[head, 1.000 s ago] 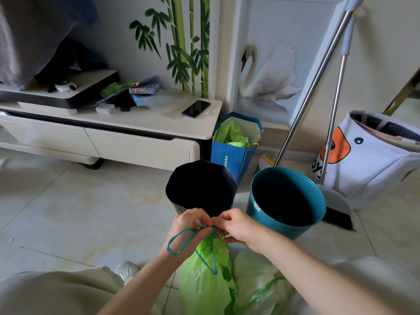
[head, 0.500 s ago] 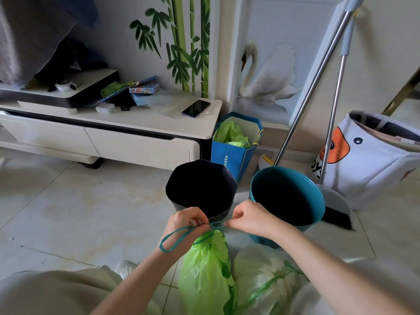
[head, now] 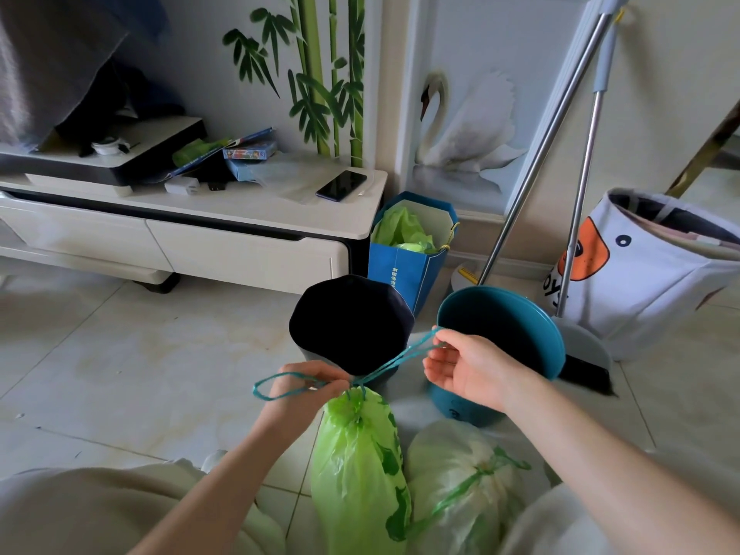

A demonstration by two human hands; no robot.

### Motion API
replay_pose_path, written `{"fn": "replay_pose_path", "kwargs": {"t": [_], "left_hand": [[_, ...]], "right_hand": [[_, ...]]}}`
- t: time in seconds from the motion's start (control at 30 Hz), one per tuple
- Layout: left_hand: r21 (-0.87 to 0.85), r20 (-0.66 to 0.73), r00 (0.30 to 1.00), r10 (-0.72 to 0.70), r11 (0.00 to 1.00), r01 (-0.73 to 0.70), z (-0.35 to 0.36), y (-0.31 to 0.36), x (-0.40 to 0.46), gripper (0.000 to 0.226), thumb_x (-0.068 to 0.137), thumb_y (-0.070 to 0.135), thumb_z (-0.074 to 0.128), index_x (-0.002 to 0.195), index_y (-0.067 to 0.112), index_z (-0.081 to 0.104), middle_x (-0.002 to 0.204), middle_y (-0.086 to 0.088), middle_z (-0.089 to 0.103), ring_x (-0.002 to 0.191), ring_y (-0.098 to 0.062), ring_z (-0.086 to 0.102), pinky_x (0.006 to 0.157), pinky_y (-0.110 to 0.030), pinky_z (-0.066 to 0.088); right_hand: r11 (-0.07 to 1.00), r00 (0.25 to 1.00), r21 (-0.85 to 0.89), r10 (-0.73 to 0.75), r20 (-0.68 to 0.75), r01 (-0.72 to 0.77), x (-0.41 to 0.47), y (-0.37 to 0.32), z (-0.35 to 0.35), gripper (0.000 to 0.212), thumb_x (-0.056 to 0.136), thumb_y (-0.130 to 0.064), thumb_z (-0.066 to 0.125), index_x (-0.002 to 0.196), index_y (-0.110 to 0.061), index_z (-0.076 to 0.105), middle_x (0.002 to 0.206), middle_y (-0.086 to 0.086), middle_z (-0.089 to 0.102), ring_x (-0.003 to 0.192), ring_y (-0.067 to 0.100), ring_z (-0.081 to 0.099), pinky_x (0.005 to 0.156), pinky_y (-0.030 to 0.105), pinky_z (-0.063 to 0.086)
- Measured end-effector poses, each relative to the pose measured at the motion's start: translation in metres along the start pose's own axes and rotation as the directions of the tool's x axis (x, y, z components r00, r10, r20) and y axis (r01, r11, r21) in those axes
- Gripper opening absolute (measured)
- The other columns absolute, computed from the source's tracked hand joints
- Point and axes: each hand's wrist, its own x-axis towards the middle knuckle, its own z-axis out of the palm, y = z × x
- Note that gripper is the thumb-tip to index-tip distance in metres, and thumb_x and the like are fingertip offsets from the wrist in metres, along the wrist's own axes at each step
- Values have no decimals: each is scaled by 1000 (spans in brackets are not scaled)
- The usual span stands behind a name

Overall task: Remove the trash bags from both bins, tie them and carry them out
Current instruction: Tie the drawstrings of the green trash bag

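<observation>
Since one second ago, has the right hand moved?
Yes. The right hand has pulled its drawstring loop rightward and away from the left hand; it now lies in front of the teal bin.

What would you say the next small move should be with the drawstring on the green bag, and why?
Probably pull the two loops apart to cinch the knot. The left hand pinches one teal drawstring loop at the neck of the green bag, the right hand pinches the other drawn out sideways, and the crossing above the neck looks loose.

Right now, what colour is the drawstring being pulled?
Teal drawstring, clearest in the head view.
</observation>
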Motion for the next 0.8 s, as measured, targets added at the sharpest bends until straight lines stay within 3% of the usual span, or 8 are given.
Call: {"fn": "replay_pose_path", "kwargs": {"t": [0.1,0.17,0.3,0.5,0.63,0.8], "left_hand": [[-139,-13,989,-144,980,141,-11,-4,-3,16,76,-3,73,69,12,75,64,-6,72,63,-18,67,66,-29,58],[-206,-20,973,-229,953,220,-19,-8,-6,17,78,-4,71,68,9,73,64,-8,72,62,-23,66,65,-28,59],[-170,-29,949,-315,937,306,-30,-18,-12,11,80,-6,68,72,1,71,66,-13,72,54,-16,64,59,-23,59],[-37,-37,921,-388,921,387,-44,-30,-17,11,77,-4,69,67,-2,73,70,-21,70,55,-21,60,57,-24,56],[-117,4,858,-513,852,510,-49,-21,-20,12,79,8,74,76,-4,72,66,-12,71,51,-15,61,52,-21,56],[-115,125,815,-566,808,578,-55,4,-21,31,80,29,74,67,7,56,57,-7,55,47,-16,48,46,-21,44]], "right_hand": [[998,998,-8,62,-23,-62,3,2,-12,17,89,-10,53,72,-8,53,82,13,61,76,27,62,69,34,53],[995,995,23,99,-7,-99,4,3,-19,15,86,-9,52,71,-10,52,85,13,67,86,28,65,78,38,52],[989,994,105,107,-11,-105,7,4,-29,21,86,-8,47,65,-11,48,80,10,66,96,30,66,98,46,44],[975,976,94,207,-64,-201,1,13,-38,16,90,-5,47,76,-2,54,84,17,61,75,31,70,80,46,52],[981,990,138,143,-17,-139,-5,9,-36,15,91,-5,46,78,-3,54,79,14,61,87,30,68,85,45,52],[985,997,160,53,63,-62,-12,0,-30,20,90,-8,49,69,-8,52,68,8,62,80,26,69,94,44,50]]}}
